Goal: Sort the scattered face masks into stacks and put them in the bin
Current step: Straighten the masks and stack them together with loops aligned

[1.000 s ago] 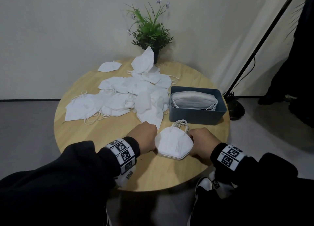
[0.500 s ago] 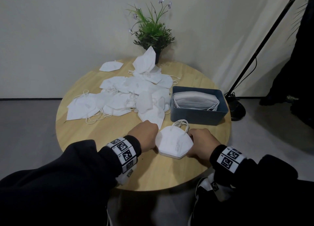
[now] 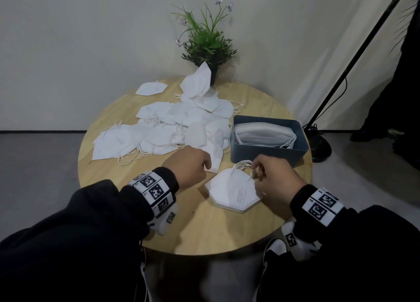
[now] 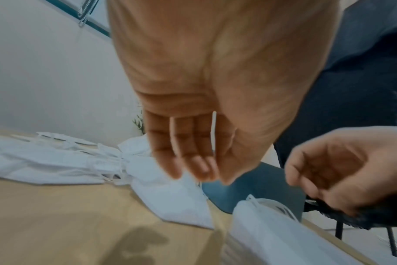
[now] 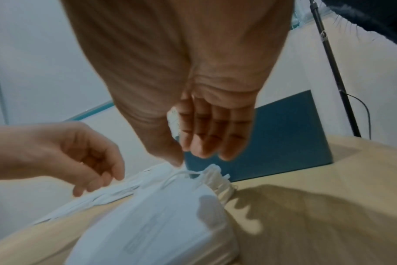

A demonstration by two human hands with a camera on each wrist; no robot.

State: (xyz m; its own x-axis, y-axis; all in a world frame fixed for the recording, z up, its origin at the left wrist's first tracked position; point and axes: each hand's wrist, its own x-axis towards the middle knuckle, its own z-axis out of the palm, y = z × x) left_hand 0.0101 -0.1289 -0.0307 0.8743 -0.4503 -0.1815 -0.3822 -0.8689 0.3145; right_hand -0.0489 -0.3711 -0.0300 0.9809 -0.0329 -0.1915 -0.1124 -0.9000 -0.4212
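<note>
Mask stack (image 3: 231, 193) lies flat – loops toward bin (image 3: 268, 152) (hands (image 3: 188, 166) (image 3: 276, 179) loosely curled, empty).

A round desk (image 3: 127, 179) of pale wood with a smooth, matt finish and faint grain. On it lie face masks (image 3: 159, 131) of soft white matt non-woven cloth with thin white elastic loops; a neat stack of masks (image 3: 229, 192) shows the same fabric. The bin (image 3: 268, 152) looks like smooth, matt blue-grey plastic. The sleeves (image 3: 95, 222) are dark, soft matt cloth. The wall (image 3: 91, 40) is plain, matt and off-white.
</note>
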